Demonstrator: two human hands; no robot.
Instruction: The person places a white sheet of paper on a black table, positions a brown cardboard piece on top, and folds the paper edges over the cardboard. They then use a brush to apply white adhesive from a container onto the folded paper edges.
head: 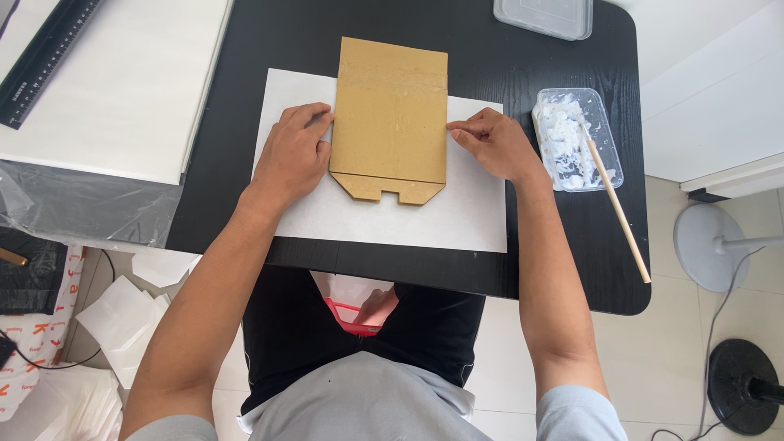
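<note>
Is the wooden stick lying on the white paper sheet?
No. The wooden stick leans with its upper end in the clear plastic tray of white paste, right of the white paper sheet, its lower end over the black table.
</note>
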